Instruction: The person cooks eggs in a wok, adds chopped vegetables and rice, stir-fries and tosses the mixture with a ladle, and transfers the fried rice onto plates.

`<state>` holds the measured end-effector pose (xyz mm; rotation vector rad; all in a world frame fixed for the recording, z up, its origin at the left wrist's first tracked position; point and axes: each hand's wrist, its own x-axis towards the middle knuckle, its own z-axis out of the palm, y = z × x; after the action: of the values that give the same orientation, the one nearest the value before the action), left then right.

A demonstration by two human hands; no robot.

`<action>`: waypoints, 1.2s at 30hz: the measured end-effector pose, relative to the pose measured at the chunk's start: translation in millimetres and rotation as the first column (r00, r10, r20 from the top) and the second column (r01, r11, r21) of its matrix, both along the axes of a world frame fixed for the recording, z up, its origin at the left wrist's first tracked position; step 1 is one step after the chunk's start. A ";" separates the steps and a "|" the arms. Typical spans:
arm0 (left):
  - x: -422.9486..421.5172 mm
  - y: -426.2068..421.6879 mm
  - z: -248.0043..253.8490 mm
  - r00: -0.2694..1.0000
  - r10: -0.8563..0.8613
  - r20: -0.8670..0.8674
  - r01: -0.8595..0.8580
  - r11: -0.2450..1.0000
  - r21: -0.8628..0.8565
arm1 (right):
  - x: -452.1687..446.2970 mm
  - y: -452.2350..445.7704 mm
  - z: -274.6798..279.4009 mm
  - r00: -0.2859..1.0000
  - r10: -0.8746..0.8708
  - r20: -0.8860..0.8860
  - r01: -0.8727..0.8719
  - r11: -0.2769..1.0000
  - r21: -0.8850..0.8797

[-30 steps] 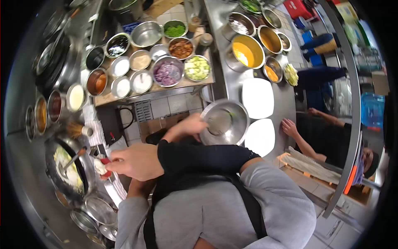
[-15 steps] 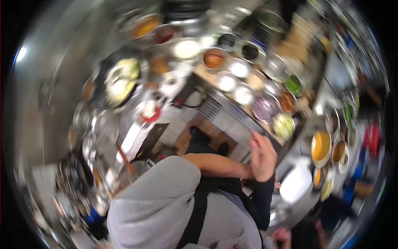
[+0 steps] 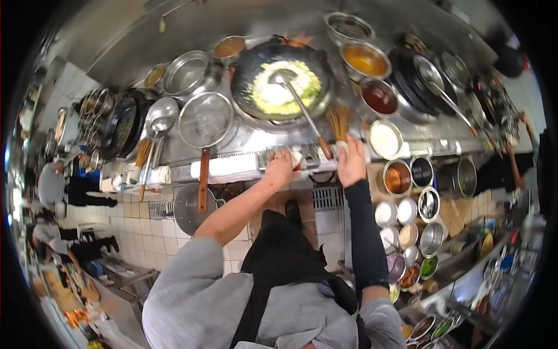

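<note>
On the stove (image 3: pixel 251 137), the ladle handle (image 3: pixel 324 146) lies near the right hand (image 3: pixel 352 164).

Shining brightly across the steel counter (image 3: pixel 244 138), gleaming in streaks off the far steel backsplash (image 3: pixel 192 26), nearly washing out the white cloth (image 3: pixel 224 167). Showing fairly crisply around the wok (image 3: pixel 246 72). Bending strongly toward black, rounded corners, blurring detail at the left and right edges.
</note>
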<state>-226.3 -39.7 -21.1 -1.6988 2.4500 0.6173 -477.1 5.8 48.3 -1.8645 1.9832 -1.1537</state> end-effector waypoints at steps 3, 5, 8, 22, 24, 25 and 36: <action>-7.6 -41.9 -35.0 0.998 0.024 0.050 -0.027 0.998 0.060 | 41.4 -88.7 -66.3 0.982 0.134 -0.135 -0.078 0.931 0.357; -6.8 -52.8 -53.5 1.000 0.008 -0.021 -0.006 0.993 0.120 | 52.5 -115.1 -61.6 0.984 0.176 -0.027 -0.131 0.817 0.561; 31.2 -37.9 -19.2 0.948 0.245 -0.201 -0.217 0.964 0.153 | 54.6 -83.2 11.3 0.991 0.132 0.022 -0.130 0.907 0.400; 199.6 -28.5 -30.9 0.838 0.538 0.084 -0.531 0.842 -0.095 | 45.6 -94.6 29.5 0.975 0.145 -0.167 -0.034 0.844 0.535; 177.2 -23.1 34.4 0.777 0.629 -0.031 -0.630 0.774 -0.065 | 24.0 -125.6 -34.4 0.950 0.258 -0.174 -0.149 0.868 0.473; 164.9 -30.7 56.8 0.735 0.672 -0.094 -0.678 0.733 -0.057 | 25.1 -138.5 -32.3 0.936 0.309 -0.171 -0.231 0.902 0.364; 25.2 -20.8 -81.1 0.886 -0.130 -0.446 0.062 0.984 -0.164 | 5.6 -78.8 61.9 0.945 0.327 0.008 -0.301 0.862 0.408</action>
<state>-201.1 -60.4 -102.2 -1.6128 2.9444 0.9395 -471.5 -73.0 110.1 -1.9139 1.6917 -0.5477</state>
